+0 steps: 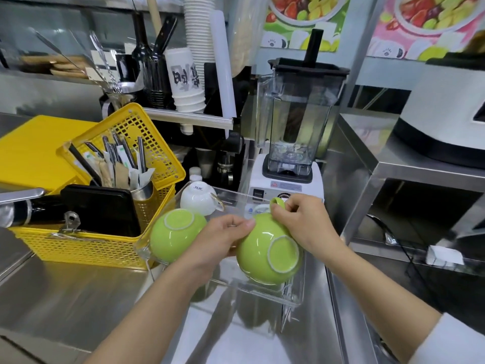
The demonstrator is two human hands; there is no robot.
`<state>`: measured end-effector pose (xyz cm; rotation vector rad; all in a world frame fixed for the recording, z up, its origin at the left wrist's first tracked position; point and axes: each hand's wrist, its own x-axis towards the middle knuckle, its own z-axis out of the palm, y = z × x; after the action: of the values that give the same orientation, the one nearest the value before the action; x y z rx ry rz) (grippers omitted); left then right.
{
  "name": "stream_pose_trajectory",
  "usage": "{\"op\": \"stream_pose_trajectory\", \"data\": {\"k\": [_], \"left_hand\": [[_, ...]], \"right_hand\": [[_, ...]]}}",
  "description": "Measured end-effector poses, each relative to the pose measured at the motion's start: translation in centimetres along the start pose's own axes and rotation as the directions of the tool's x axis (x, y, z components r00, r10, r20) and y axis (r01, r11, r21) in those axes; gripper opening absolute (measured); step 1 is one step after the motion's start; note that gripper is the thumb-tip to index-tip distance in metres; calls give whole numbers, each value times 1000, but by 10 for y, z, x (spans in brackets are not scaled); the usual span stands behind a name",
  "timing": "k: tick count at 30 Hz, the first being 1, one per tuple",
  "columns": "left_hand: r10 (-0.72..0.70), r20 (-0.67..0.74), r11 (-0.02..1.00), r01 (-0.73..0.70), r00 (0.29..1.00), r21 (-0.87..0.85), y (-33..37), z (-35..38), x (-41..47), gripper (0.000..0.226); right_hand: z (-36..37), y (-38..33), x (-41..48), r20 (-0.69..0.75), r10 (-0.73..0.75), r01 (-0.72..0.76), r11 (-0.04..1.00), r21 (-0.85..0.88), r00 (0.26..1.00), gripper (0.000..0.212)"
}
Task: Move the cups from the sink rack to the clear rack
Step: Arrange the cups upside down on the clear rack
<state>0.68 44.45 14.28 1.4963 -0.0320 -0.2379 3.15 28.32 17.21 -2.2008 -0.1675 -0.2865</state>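
A clear rack (294, 292) stands on the steel counter in the middle of the view. Inside it, a green cup (173, 235) sits upside down at the left, and a white cup (198, 197) lies upside down at the back. A second green cup (265, 252) is held upside down and tilted over the rack's right side. My right hand (307, 222) pinches its green handle at the top. My left hand (223, 240) presses against its left side. The sink rack is not in view.
A yellow basket (86, 248) with cutlery, a black tray and a yellow lid stands just left of the clear rack. A blender (294, 132) stands right behind it. A steel shelf unit (409, 174) rises at the right. Paper cup stacks stand at the back.
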Motion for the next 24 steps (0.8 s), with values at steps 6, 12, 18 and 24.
{"op": "stream_pose_trajectory", "data": {"k": [6, 12, 18, 24], "left_hand": [[-65, 46, 977, 73, 997, -202, 0, 2, 10, 17], [-151, 162, 981, 168, 975, -96, 14, -2, 19, 24], [-68, 160, 976, 32, 985, 217, 14, 8, 21, 40], [-21, 303, 842, -146, 953, 519, 5, 0, 11, 78]], "right_hand": [[-12, 8, 0, 92, 0, -15, 987, 159, 996, 37], [-37, 17, 5, 477, -152, 114, 988, 107, 866, 28], [-38, 28, -3, 482, -55, 67, 998, -8, 874, 41], [-36, 37, -20, 411, -57, 114, 987, -115, 910, 54]]}}
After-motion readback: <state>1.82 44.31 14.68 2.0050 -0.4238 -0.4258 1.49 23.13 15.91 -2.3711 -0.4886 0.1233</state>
